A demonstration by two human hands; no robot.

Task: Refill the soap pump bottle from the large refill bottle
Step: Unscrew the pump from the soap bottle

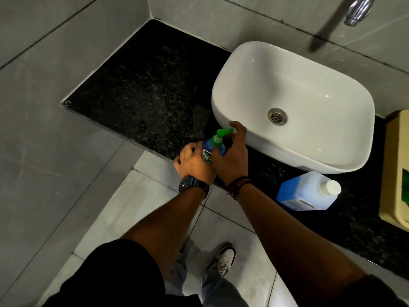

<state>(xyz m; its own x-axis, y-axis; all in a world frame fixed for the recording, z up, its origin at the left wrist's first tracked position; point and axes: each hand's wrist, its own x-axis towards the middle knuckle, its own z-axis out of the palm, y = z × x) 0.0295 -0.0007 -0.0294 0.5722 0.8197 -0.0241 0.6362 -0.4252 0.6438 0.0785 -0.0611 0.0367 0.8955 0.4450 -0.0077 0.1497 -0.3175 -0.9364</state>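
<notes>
A small blue soap pump bottle [209,149] with a green pump head [222,134] stands upright on the black granite counter [143,96], just left of the basin. My left hand [194,162] wraps around the bottle's body. My right hand [234,156] curls over the green pump head, fingertips at its nozzle. The large refill bottle [307,191], blue with a white cap, stands on the counter to the right, in front of the basin, and neither hand touches it.
A white countertop basin [265,63] with a metal drain fills the right side. A chrome tap [358,9] sticks out from the tiled wall above. A yellow box [394,173] sits at the far right. The counter edge runs below my wrists, tiled floor beneath.
</notes>
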